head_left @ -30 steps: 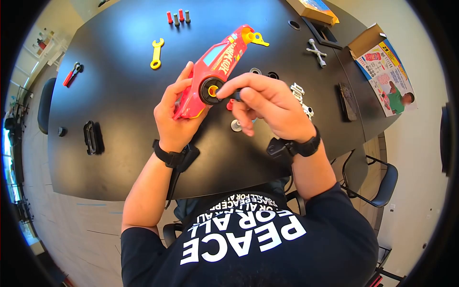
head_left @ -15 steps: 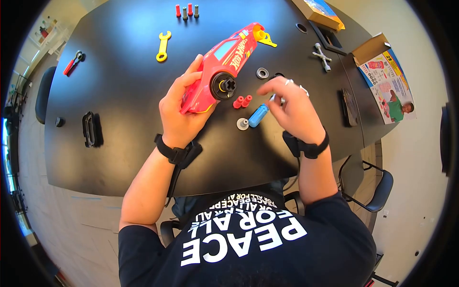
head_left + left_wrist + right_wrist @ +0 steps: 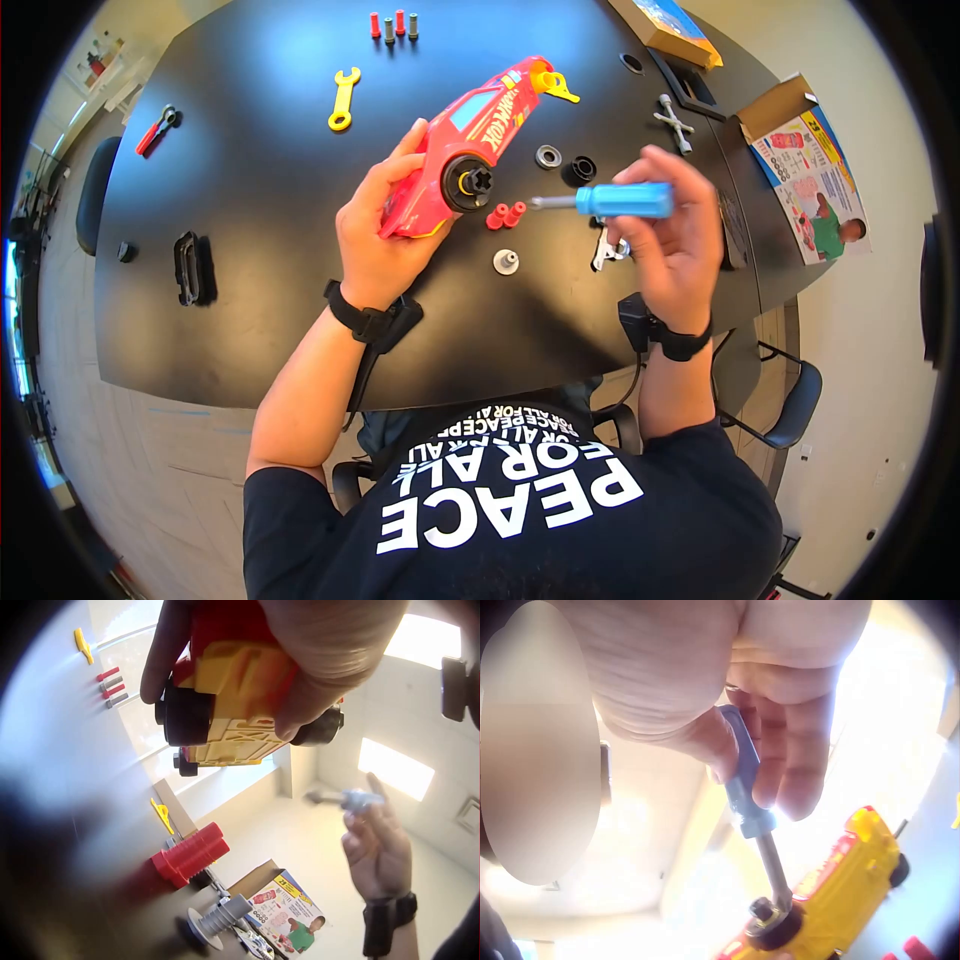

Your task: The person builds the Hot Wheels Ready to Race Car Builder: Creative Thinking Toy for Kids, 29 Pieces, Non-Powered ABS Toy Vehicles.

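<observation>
My left hand grips the rear end of a red toy car, held tilted above the table. A black wheel with a dark cross-shaped piece at its centre faces my right side. In the left wrist view the car's yellow underside shows, thumb against it. My right hand holds a blue-handled screwdriver between thumb and fingers, its grey tip pointing left, apart from the car. Two red bolts and a grey one are on the table beneath.
A yellow wrench and several red and grey bolts lie farther back. Black and grey round parts are right of the car. Farther right are a grey cross wrench and an open box; a black tray lies left.
The dark piece went from my right fingers to the wheel's centre. My right hand let it go, moved right, and picked the blue screwdriver up from the table. My left hand keeps its grip.
</observation>
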